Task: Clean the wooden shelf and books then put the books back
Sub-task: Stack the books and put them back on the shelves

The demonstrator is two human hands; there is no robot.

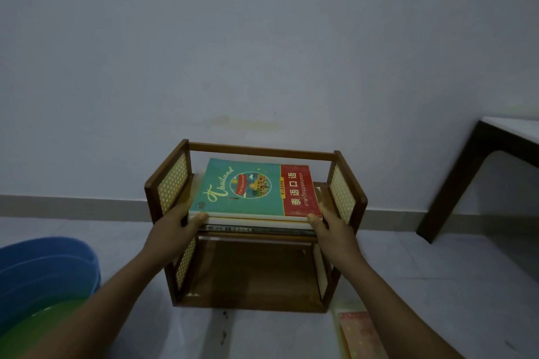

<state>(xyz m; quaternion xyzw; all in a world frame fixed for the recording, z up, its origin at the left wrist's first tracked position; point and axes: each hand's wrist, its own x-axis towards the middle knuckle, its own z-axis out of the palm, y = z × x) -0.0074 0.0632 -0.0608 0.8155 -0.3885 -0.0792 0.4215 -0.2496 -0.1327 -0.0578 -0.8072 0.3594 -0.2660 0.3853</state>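
Head: left hand (pixel 175 220), right hand (pixel 329 221) grip book stack (pixel 250 192).

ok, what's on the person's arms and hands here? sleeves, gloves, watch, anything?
Nothing worn that shows. Both forearms are bare for as far as the frame shows them, with no sleeve cuff in view. The left hand and right hand have no gloves, and no rings, watch or wristband can be seen. The light is dim, so small details could be missed.

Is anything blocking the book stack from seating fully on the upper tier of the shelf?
Nothing visible does. The book stack already lies flat on the shelf's upper tier, between its side panels, with the left hand and right hand at its front corners.
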